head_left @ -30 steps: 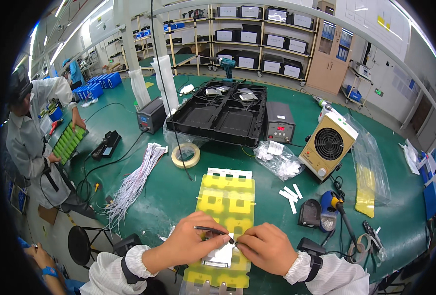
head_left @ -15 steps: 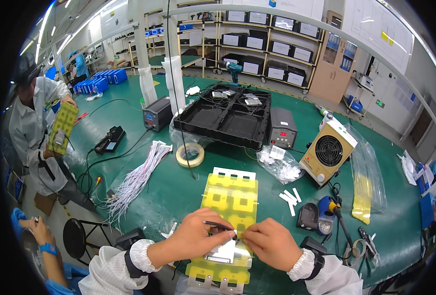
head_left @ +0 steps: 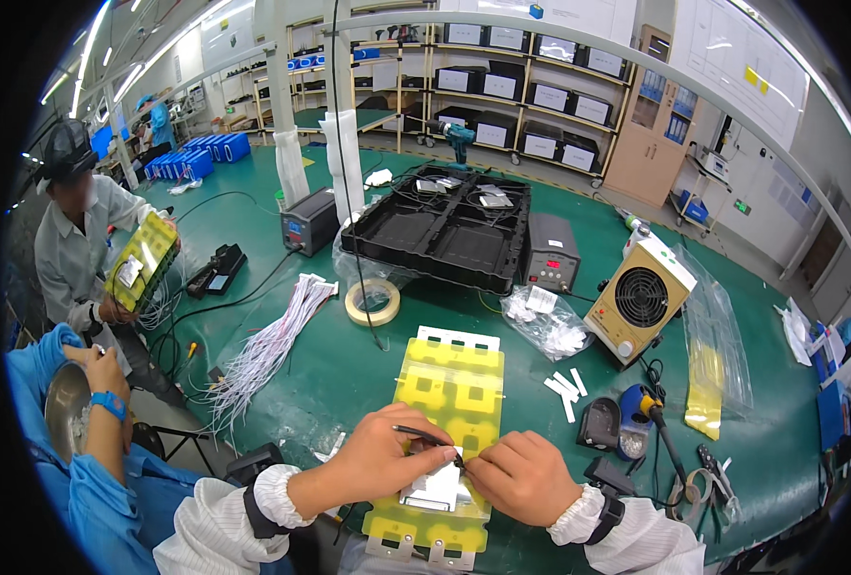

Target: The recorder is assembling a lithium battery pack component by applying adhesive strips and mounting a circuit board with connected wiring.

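In front of me a yellow panel (head_left: 444, 383) with square cut-outs and pale metal end strips lies on the green table. On its near half rests a white rectangular piece (head_left: 430, 494) with a metal edge, partly under my fingers. My left hand (head_left: 387, 450) is closed over it, with a thin black cable-like piece (head_left: 418, 433) curving between thumb and fingers. My right hand (head_left: 526, 477) is closed in a pinch beside the left fingertips. A small dark end shows between the two hands; what the right fingers hold is hidden.
White wires (head_left: 272, 350) and a tape roll (head_left: 372, 302) lie left. Ahead stands a black tray (head_left: 435, 230); to the right are a yellow fan unit (head_left: 641, 292), a soldering iron (head_left: 670, 441) and pliers (head_left: 722, 479). Two people work at left, one holding another yellow panel (head_left: 142, 259).
My hands stay at nearly the same spot, with slight finger movement. The person in blue at left has come further into view, and the other person's yellow panel has tilted and shifted.
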A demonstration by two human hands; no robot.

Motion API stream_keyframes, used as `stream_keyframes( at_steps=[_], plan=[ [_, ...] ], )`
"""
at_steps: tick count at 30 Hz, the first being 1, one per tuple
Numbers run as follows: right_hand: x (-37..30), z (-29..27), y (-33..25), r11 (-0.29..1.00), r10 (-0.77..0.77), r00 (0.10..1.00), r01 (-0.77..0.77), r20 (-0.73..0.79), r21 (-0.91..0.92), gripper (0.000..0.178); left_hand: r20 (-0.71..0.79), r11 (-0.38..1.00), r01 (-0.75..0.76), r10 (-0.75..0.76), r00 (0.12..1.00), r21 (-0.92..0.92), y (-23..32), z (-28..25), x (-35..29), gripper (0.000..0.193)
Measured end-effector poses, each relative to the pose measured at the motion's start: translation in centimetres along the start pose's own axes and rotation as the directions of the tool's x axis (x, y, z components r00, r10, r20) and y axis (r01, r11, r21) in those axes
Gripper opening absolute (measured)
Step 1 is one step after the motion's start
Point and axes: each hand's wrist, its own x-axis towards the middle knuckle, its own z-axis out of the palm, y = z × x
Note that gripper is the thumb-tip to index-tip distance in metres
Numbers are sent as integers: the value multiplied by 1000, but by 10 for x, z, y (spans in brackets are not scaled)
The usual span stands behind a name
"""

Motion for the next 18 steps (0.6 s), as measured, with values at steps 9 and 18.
stream_keyframes(
  at_steps=[9, 18],
  plan=[
    [4, -6, 1, 999, -52, 998, 52, 36, -13, 17, 9, 1000, 8, -8, 1000, -2, -1, 0, 1, 19],
    [3, -1, 0, 925, 246, 960, -274, 134, 264, 13, -3, 998, 39, -39, 999, -51, -3, 0, 1, 18]
  ],
)
